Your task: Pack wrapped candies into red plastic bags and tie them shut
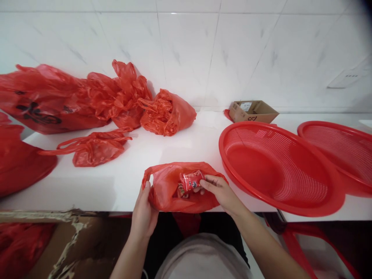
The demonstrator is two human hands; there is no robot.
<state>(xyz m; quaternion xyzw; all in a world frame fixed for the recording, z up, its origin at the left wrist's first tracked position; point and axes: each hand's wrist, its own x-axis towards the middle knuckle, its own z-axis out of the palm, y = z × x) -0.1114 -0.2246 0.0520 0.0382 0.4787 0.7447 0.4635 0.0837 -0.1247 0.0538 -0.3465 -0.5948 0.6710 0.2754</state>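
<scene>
A small red plastic bag (165,192) lies open at the front edge of the white counter (180,151). My left hand (144,211) grips the bag's left rim and holds its mouth open. My right hand (218,190) pinches a small red snack packet (191,180) at the bag's mouth. More red packets show inside the bag, just below it.
Several crumpled red plastic bags (122,97) lie at the back left of the counter. Two red mesh baskets (276,166) (340,151) sit at the right, a small open cardboard box (252,111) behind them. A torn cardboard box (58,240) stands below the counter at left.
</scene>
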